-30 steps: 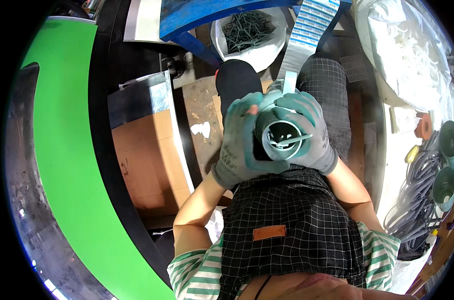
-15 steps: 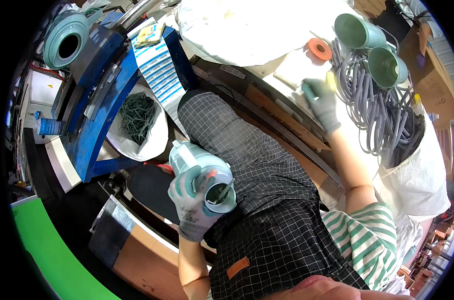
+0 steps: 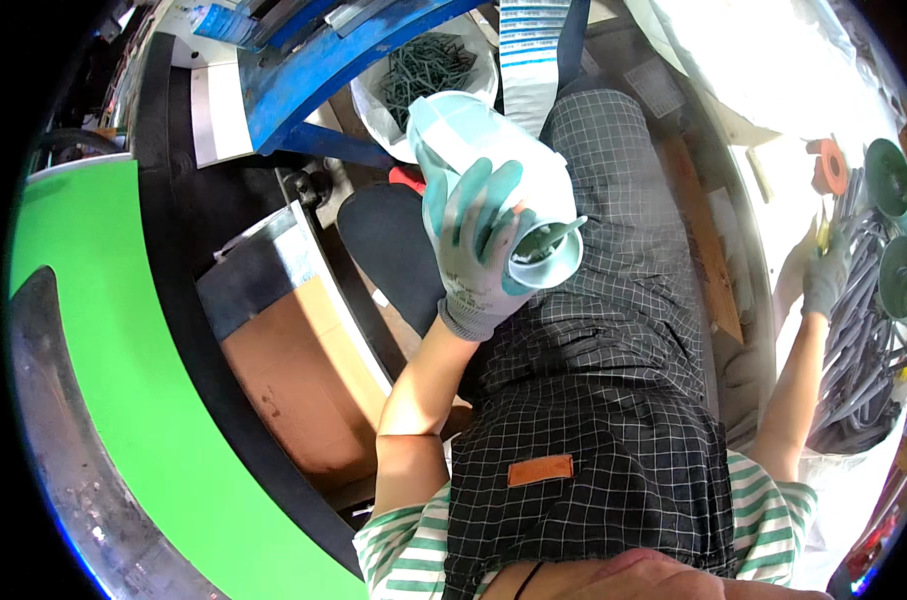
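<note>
Two gloved hands — left hand [image 3: 473, 245] fingers wrapping pale cylinder [image 3: 498, 180], right hand [image 3: 826, 275] outstretched, fingers unclear

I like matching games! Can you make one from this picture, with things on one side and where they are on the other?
Things:
1. pale green tube
2. white bowl of dark bits
3. orange ring
4. bundle of grey cords

Places:
A. on the bright table, beside the dark green cups
B. held in the left hand
C. under the right hand
D. down on the floor next to the blue frame

Pairs: 1-B, 2-D, 3-A, 4-C
</note>
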`<state>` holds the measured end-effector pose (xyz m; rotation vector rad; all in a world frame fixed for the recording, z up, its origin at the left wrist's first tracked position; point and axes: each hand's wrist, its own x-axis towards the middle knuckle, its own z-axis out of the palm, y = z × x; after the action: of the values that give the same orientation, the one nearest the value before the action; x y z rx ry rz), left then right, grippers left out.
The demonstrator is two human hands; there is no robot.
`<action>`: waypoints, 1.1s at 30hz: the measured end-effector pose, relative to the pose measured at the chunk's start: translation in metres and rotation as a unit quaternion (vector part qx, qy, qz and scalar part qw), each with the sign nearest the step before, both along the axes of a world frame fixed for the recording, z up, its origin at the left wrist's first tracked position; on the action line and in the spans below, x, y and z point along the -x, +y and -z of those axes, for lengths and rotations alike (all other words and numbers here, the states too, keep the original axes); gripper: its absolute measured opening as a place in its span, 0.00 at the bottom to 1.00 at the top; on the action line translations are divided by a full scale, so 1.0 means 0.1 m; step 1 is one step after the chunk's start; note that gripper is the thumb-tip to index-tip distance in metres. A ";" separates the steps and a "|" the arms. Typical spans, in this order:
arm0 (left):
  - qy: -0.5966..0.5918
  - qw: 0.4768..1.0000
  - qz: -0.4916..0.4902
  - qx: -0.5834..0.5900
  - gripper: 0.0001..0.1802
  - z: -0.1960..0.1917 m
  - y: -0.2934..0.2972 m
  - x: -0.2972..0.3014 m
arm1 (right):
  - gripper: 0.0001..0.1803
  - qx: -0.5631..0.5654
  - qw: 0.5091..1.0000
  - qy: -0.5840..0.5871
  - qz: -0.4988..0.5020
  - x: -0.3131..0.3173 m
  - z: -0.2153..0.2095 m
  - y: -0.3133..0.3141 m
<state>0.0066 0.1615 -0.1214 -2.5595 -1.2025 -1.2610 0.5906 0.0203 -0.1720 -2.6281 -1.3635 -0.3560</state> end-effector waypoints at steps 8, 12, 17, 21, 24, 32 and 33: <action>0.027 0.999 0.020 0.029 0.24 0.20 -0.06 -0.10 | 0.26 0.044 0.997 0.044 0.048 0.30 0.15 -0.36; 0.026 0.999 0.019 0.015 0.26 0.23 -0.09 -0.14 | 0.30 -0.012 0.980 0.177 0.084 0.25 0.09 -0.23; 0.007 0.999 0.030 0.039 0.28 0.18 -0.14 -0.16 | 0.41 -0.098 0.953 0.274 0.087 0.11 0.11 -0.04; 0.019 0.997 0.058 0.045 0.24 0.19 -0.14 -0.19 | 0.34 -0.056 0.973 0.221 0.024 0.10 0.19 0.16; 0.014 0.997 0.068 0.045 0.21 0.24 -0.14 -0.23 | 0.26 -0.108 0.917 0.383 0.028 0.15 0.15 0.10; 0.035 0.997 0.069 0.019 0.20 0.31 -0.16 -0.41 | 0.35 0.193 0.600 0.774 -0.062 2.26 -1.37 0.00; 0.038 0.997 0.066 0.028 0.19 0.29 -0.18 -0.41 | 0.34 0.223 0.611 0.757 -0.068 2.39 -1.42 0.08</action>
<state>0.0478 0.1440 -0.1508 -2.7421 -1.0853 -1.1553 0.3520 0.0278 -0.0297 -1.7100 -0.8474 1.9481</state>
